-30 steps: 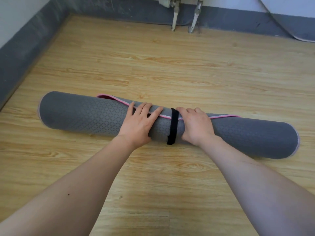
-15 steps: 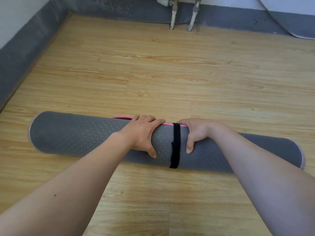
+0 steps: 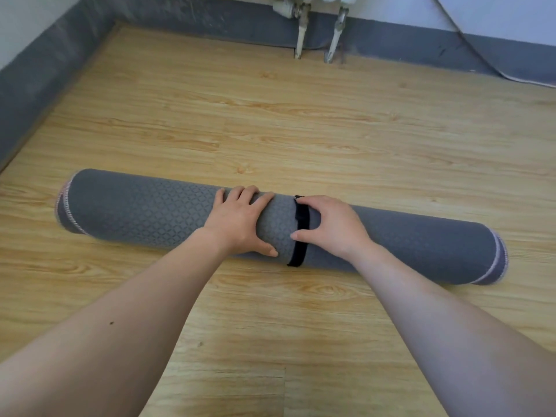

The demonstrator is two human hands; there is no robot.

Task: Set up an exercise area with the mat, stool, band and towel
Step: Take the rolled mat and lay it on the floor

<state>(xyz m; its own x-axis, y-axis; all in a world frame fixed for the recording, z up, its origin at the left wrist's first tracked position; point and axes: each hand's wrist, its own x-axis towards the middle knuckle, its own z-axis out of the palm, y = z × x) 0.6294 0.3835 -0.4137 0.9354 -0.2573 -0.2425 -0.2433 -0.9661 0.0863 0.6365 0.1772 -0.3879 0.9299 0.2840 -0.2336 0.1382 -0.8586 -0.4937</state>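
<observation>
A rolled grey mat (image 3: 144,212) with a diamond pattern and pink-stitched ends lies across the wooden floor. A black strap (image 3: 301,233) rings its middle. My left hand (image 3: 237,221) grips the roll just left of the strap, fingers over the top and thumb on the near side. My right hand (image 3: 331,224) is curled over the strap, fingers at its top and thumb touching its near part. The stool, band and towel are out of view.
The wooden floor (image 3: 301,130) stretches beyond the mat to a grey skirting (image 3: 210,13). Two radiator pipes (image 3: 316,34) come down at the back wall. A grey skirting wall (image 3: 39,73) runs along the left. A cable (image 3: 481,61) hangs at the back right.
The mat has rolled toward me and its pink edge has turned out of sight. My right hand has moved onto the black strap. My left hand has wrapped around the roll.
</observation>
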